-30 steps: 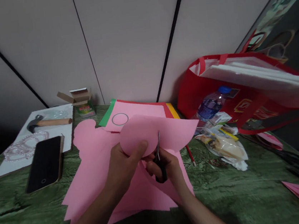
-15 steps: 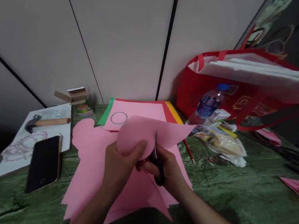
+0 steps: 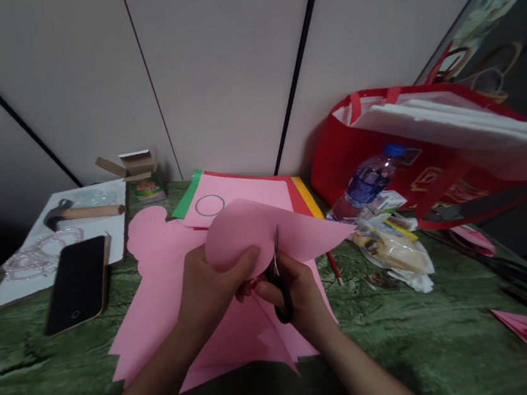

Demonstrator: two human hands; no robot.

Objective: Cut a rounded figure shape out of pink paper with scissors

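A sheet of pink paper with a rounded left edge is pinched in my left hand, thumb on top. My right hand is closed around black-handled scissors. Their blades stand upright at the sheet, with the paper on both sides of them and a pointed strip stretching to the right. Beneath both hands lie more pink sheets, some with scalloped or stepped edges. Part of my left fingers is hidden under the paper.
Left are a phone, a hammer, clear beads and an opened small box. At the right stand a water bottle and a red bag, near wrappers and a red pencil. A green ring lies behind.
The scissors and my right hand have shifted very slightly to the right. The sheet's pointed end has also moved a little right and down. Both holds are unchanged.
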